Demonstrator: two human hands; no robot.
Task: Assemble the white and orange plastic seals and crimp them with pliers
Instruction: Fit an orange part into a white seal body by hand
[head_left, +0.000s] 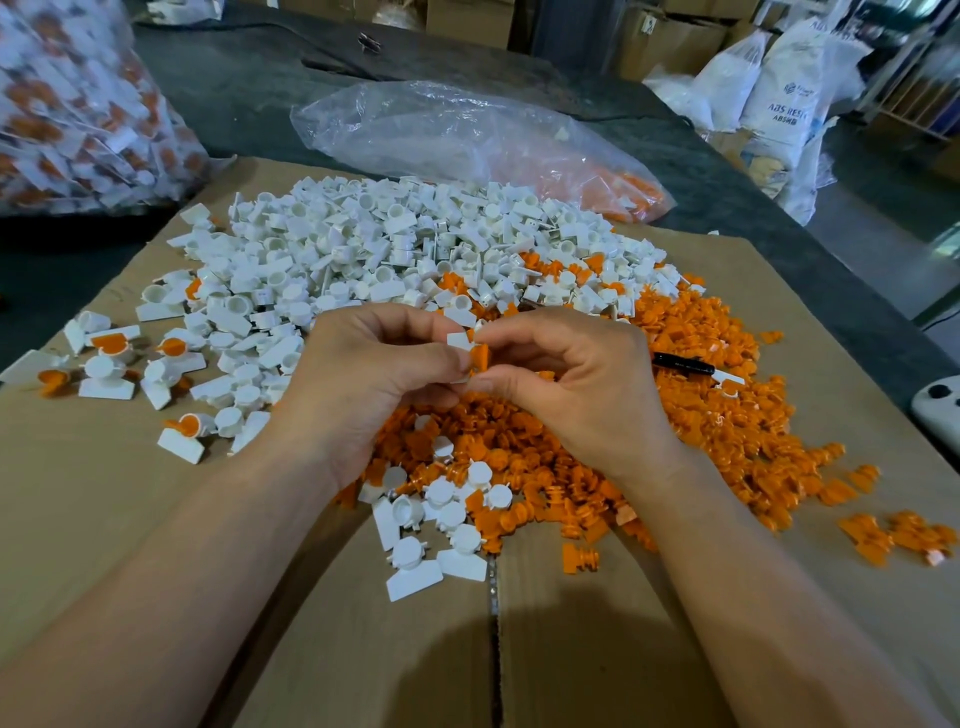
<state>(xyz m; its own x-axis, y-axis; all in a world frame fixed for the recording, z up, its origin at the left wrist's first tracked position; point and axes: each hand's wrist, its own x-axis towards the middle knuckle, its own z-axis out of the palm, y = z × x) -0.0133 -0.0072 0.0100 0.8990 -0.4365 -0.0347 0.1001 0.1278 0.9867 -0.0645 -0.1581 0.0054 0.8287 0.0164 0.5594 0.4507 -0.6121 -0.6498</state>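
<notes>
My left hand (371, 384) and my right hand (576, 389) meet above the middle of the cardboard. Between their fingertips sit a white seal body (460, 340) and an orange insert (480, 358); the left hand pinches the white piece and the right hand pinches the orange one, the two parts touching. Behind the hands lies a big heap of white seal bodies (395, 249). An orange heap of inserts (649, 415) spreads under and to the right of the hands. A few joined white-and-orange seals (111, 348) lie at the left. A black tool handle (683, 364) pokes out of the orange heap.
Flattened cardboard (156, 519) covers the dark table. A clear bag (467, 140) with orange parts lies at the back, a full bag of seals (78, 104) at the far left. A white device (937, 410) sits at the right edge. White sacks (779, 93) stand behind.
</notes>
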